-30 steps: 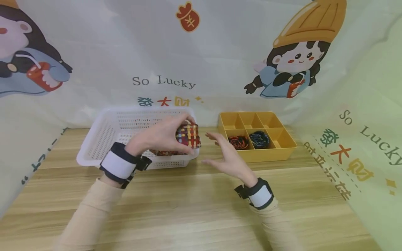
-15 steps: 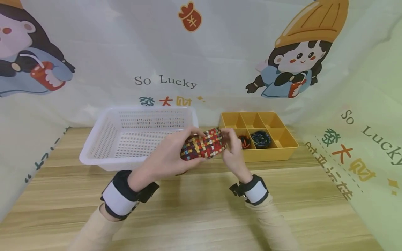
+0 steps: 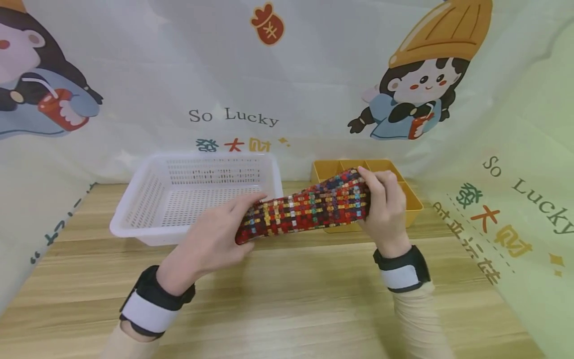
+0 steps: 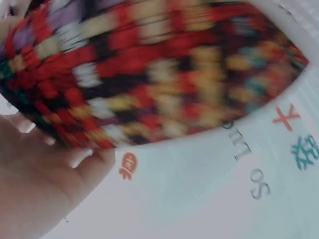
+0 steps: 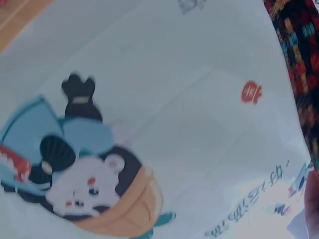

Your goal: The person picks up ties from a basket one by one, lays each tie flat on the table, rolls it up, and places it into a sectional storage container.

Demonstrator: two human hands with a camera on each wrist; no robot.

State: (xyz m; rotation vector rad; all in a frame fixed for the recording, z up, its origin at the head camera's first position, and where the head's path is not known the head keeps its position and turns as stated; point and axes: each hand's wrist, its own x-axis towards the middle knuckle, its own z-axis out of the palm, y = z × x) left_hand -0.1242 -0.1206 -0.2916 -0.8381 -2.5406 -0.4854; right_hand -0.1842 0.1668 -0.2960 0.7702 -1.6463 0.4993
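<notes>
A woven fabric band (image 3: 309, 212) in red, yellow, black and blue checks stretches between both hands above the table. My left hand (image 3: 211, 239) grips its left end, thumb below and fingers above. At the other end, my right hand (image 3: 387, 214) holds it with curled fingers, and two layers of the band show there. The left wrist view shows the band (image 4: 149, 74) large and blurred, narrowing to a point at the right, with the left hand (image 4: 50, 184) under it. Only an edge of the band (image 5: 304, 59) enters the right wrist view.
Behind the left hand stands a white perforated plastic basket (image 3: 127, 219). A yellow divided box (image 3: 412, 202) sits behind the right hand, its front compartments largely hidden by hand and band. A printed cloth (image 3: 314, 75) hangs along the back of the wooden table (image 3: 278, 309).
My left hand has brought the bundled band out from over the basket. My right hand has taken its other end and moved right, so the band is now drawn out long.
</notes>
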